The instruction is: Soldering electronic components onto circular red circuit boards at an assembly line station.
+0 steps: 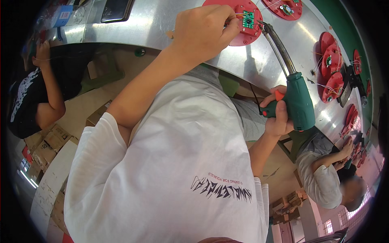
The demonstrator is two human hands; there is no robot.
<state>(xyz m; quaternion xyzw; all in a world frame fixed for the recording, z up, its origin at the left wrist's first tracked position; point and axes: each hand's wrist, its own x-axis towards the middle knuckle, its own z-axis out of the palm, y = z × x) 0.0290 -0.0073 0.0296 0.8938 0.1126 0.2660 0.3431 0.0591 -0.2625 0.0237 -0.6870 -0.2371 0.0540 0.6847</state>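
My left hand point(208, 30) is closed in a pinch at the left side of a small green circuit board point(248, 19). Thin wires point(239, 15) run from its fingertips to the board. The board sits on a round red plastic disc point(243, 39) on the metal table. My right hand point(280, 115) is wrapped round the handle of a green soldering gun point(302, 101), one finger by its orange trigger. The gun's long metal tip reaches up to the board's right edge; whether it touches cannot be made out.
Another red disc point(285, 10) with wires lies beyond the board. More red discs point(332, 60) are piled along the table point(162, 30) to the right. A dark phone-like slab point(116, 10) lies at the far left. Co-workers sit at left point(50, 89) and right point(324, 178).
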